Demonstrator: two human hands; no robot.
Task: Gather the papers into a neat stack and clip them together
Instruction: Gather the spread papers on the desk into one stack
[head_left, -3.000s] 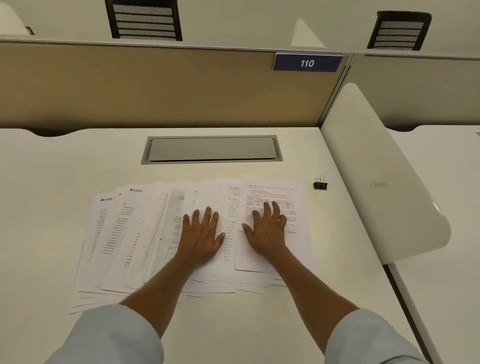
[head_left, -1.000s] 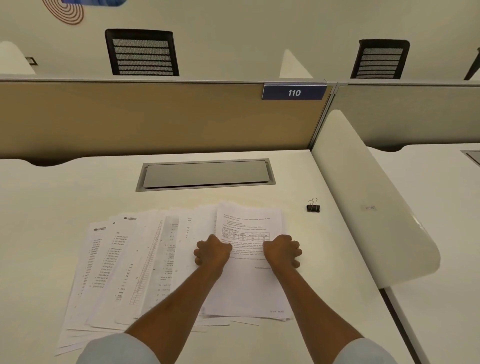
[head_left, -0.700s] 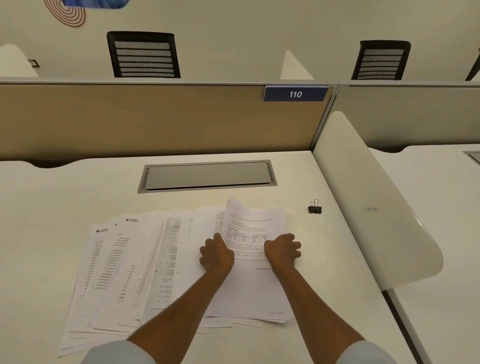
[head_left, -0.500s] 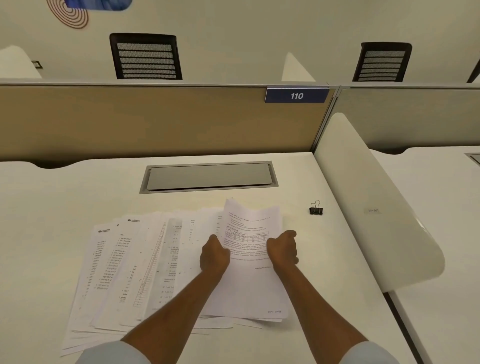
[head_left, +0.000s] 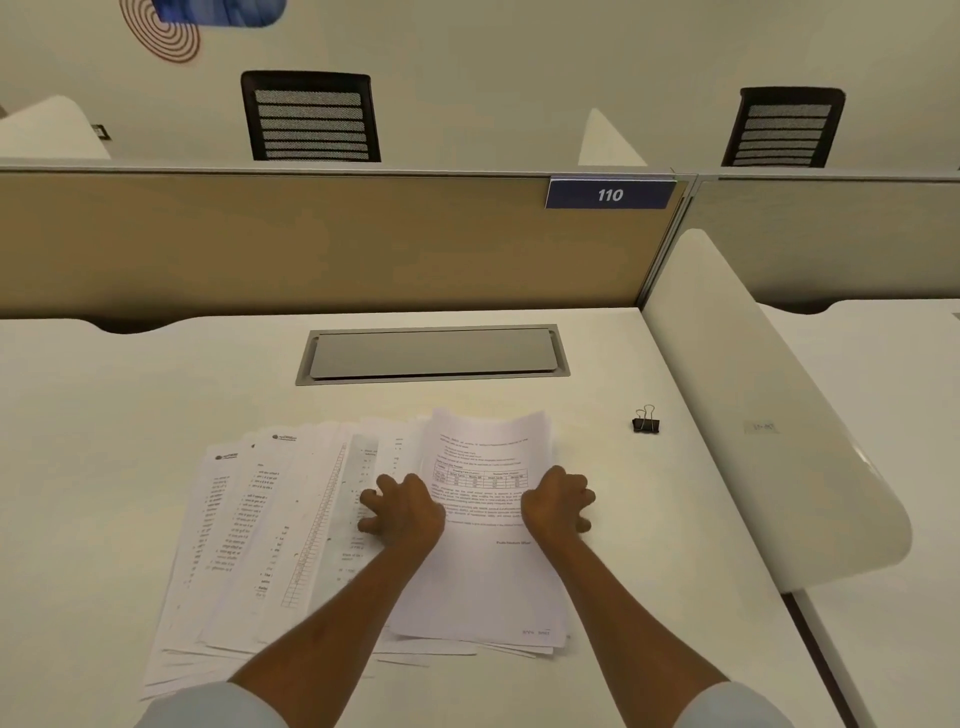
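Printed white papers (head_left: 291, 525) lie fanned across the desk, with a thicker overlapped pile (head_left: 483, 582) at their right end. My left hand (head_left: 402, 512) rests on the fanned sheets just left of that pile, fingers spread and fingertips pressing down. Against the pile's right edge sits my right hand (head_left: 556, 501), fingers apart and curled onto the desk beside it. A black binder clip (head_left: 645, 422) lies alone on the desk, to the right of and beyond the papers, touching neither hand.
A grey cable hatch (head_left: 434, 354) is set into the white desk (head_left: 104, 415) behind the papers. A tan partition (head_left: 311, 239) with a "110" sign closes the back. A white curved divider (head_left: 769, 415) bounds the right side.
Both hands went from flat on the sheets to grasping the top sheets' sides and drawing them together. Now the left hand has shifted left onto the fanned sheets with fingers spread.
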